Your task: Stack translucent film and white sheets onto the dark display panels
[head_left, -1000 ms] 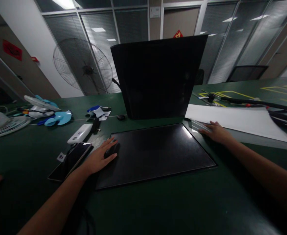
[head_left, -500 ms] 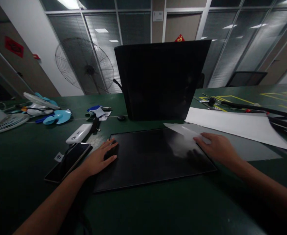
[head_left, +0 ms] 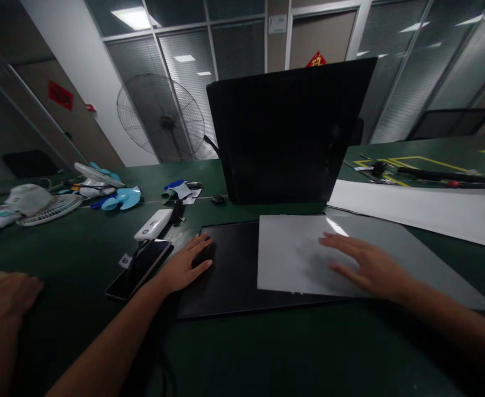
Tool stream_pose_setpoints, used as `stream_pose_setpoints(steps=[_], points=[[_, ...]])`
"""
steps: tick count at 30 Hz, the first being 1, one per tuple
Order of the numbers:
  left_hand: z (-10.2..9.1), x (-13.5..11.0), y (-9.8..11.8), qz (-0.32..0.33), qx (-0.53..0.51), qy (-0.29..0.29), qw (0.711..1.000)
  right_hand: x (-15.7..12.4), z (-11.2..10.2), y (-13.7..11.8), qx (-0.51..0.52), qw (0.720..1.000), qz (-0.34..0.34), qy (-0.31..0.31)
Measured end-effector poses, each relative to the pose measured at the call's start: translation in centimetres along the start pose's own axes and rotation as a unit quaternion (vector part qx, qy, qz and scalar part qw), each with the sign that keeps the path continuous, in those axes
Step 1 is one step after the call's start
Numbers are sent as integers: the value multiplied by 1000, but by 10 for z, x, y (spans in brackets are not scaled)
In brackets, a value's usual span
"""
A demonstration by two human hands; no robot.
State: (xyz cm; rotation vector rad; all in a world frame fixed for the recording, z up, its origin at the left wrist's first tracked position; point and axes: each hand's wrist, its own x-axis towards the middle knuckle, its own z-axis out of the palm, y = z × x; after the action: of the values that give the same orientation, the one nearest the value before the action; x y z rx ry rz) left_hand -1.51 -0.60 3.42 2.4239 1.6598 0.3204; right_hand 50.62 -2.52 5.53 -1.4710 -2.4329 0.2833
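A flat black panel (head_left: 229, 275) with a thin dark frame lies on the green table in front of me. My left hand (head_left: 186, 263) rests with spread fingers on its left edge. Across the panel's right part lies a smooth, pale grey translucent sheet (head_left: 286, 248), which stretches on to the right over the table. My right hand (head_left: 364, 264) is over this sheet, fingers apart and gripping nothing; whether the fingertips touch it I cannot tell. Behind the panel stands a large black screen-like board (head_left: 287, 138), tilted slightly.
Left of the panel lie a phone (head_left: 140, 268) and a white power bank (head_left: 154, 224). Farther off are a small blue fan blade (head_left: 122, 199) and a black mouse (head_left: 218, 199). White sheets (head_left: 424, 209) lie at right. Another person's hand (head_left: 8, 292) rests at far left.
The pale sheet, pinched by my right hand before, now lies spread over the panel's right part, and that hand has opened. The other person's hand has come farther into view. My view has shifted left.
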Motion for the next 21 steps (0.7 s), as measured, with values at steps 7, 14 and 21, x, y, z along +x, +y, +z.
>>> stream_pose_setpoints(steps=[7,14,21], points=[[-3,2,0,-11,-41,4,999,4,-20,85,-115,983,142,19],[-5,2,2,-18,-53,9,998,7,-9,69,-97,988,120,-20],[-6,-2,3,-3,-54,8,999,6,-2,32,-56,997,35,-47]])
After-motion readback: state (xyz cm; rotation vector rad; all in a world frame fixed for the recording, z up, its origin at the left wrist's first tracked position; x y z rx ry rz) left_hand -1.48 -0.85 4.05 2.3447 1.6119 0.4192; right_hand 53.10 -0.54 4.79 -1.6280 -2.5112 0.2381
